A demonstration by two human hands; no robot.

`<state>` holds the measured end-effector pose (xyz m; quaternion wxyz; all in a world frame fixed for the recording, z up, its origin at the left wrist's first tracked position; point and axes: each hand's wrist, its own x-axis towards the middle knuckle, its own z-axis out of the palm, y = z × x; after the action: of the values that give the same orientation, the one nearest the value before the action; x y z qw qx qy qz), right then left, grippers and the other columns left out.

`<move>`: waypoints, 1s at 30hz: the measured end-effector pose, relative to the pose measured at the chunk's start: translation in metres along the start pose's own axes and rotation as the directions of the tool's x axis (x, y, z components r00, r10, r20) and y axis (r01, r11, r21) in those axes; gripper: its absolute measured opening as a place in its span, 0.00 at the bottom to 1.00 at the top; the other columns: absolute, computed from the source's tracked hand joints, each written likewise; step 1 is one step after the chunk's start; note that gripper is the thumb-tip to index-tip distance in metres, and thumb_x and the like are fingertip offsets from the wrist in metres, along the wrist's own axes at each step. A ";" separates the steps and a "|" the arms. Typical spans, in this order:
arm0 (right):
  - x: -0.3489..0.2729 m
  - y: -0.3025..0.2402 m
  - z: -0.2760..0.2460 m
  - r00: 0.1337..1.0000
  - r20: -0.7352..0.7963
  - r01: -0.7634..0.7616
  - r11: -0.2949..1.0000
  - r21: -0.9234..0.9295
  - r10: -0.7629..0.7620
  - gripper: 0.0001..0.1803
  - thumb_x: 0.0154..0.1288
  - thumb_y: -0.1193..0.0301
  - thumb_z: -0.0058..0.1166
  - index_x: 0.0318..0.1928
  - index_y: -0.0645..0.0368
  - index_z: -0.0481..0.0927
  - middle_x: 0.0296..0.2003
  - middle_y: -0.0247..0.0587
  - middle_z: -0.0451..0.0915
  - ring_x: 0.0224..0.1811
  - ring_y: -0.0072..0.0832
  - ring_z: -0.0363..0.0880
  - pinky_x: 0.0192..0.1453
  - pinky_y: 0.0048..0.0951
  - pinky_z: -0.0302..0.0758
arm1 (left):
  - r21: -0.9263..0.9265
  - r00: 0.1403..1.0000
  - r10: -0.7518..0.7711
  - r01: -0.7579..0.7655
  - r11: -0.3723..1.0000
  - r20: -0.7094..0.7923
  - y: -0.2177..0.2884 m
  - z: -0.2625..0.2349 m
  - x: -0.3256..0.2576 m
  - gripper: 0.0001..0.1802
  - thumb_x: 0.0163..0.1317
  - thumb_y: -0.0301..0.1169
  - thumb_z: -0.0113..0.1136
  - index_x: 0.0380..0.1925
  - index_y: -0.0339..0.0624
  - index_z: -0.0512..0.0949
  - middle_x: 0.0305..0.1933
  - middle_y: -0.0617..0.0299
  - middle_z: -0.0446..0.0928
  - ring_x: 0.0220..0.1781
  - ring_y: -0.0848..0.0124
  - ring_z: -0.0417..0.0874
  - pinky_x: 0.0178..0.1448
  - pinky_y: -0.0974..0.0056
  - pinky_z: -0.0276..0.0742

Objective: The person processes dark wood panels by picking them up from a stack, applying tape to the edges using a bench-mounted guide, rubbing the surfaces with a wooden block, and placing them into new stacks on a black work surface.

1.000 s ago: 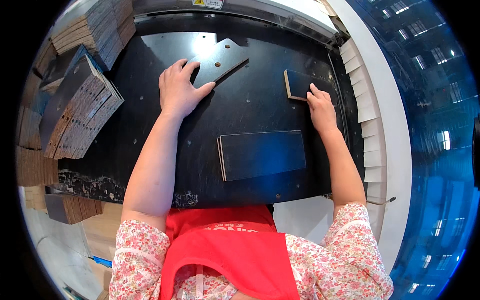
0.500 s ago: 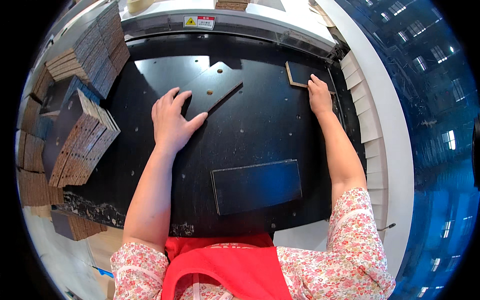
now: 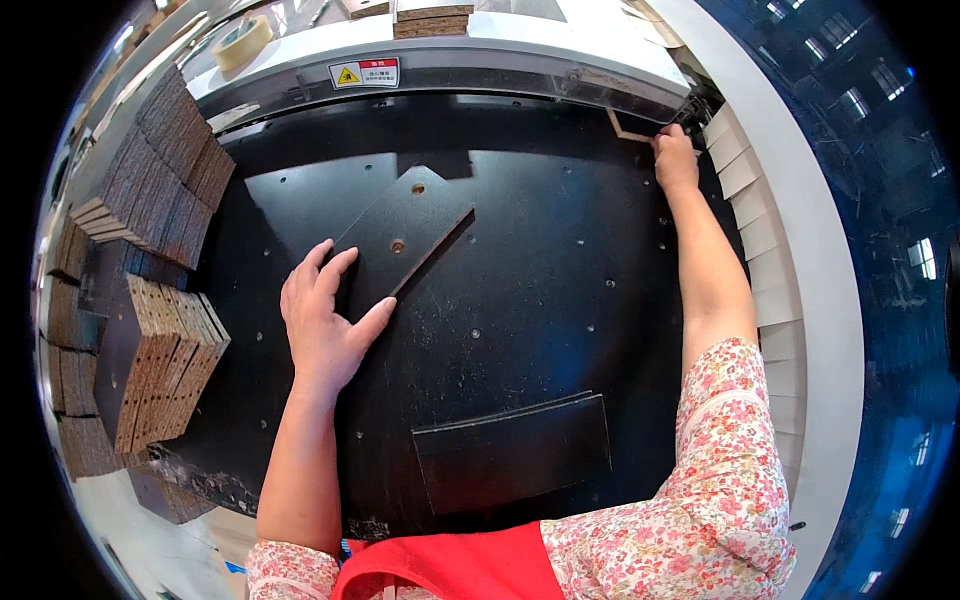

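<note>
Left grip point(image 3: 325, 325), spread loose, straddles the drilled panel point(image 3: 420, 220) flat on the worktop point(image 3: 540, 300), likely steadying it; right grip point(image 3: 677, 158) meets the board point(image 3: 638, 133) far right, hold unclear, perhaps guiding it

The left hand point(image 3: 330, 325) is spread around a dark, two-holed rectangular board point(image 3: 415, 222), and the right hand point(image 3: 677, 160) touches a pale-edged board point(image 3: 629, 133) far right on the black tabletop point(image 3: 540, 300).

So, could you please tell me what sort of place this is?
It looks like a woodworking workshop: stacked cut boards, a panel with two round holes, and a broad black worktable.
</note>
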<state>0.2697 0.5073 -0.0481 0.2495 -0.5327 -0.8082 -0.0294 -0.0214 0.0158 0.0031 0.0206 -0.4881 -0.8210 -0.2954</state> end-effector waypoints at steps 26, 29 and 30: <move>-0.024 -0.108 -0.030 0.971 0.036 -0.213 0.923 -0.320 0.236 0.29 0.68 0.41 0.50 0.46 0.52 0.88 0.48 0.40 0.83 0.55 0.41 0.79 0.58 0.45 0.72 | -0.003 0.999 0.029 -0.029 1.000 -0.018 -0.002 0.000 0.001 0.34 0.48 0.42 0.74 0.58 0.48 0.77 0.68 0.55 0.69 0.69 0.54 0.68 0.73 0.51 0.57; -0.028 -0.112 -0.033 0.967 0.039 -0.229 0.930 -0.289 0.250 0.29 0.69 0.41 0.49 0.47 0.51 0.88 0.51 0.40 0.81 0.57 0.41 0.77 0.60 0.45 0.70 | -0.006 1.000 0.018 -0.018 1.000 -0.010 0.000 -0.001 0.000 0.34 0.49 0.42 0.74 0.57 0.47 0.77 0.68 0.54 0.70 0.69 0.54 0.68 0.73 0.51 0.57; -0.028 -0.112 -0.034 0.966 0.045 -0.230 0.929 -0.291 0.253 0.29 0.69 0.41 0.49 0.47 0.50 0.88 0.51 0.40 0.81 0.58 0.41 0.76 0.60 0.45 0.70 | -0.010 1.000 0.018 -0.018 1.000 -0.006 -0.001 -0.001 0.000 0.34 0.49 0.42 0.74 0.57 0.47 0.77 0.68 0.54 0.70 0.69 0.54 0.68 0.73 0.51 0.57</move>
<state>0.1926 0.4245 -0.0059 0.1390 -0.6591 -0.7334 -0.0918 -0.0227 0.0149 0.0035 0.0233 -0.4945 -0.8151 -0.3010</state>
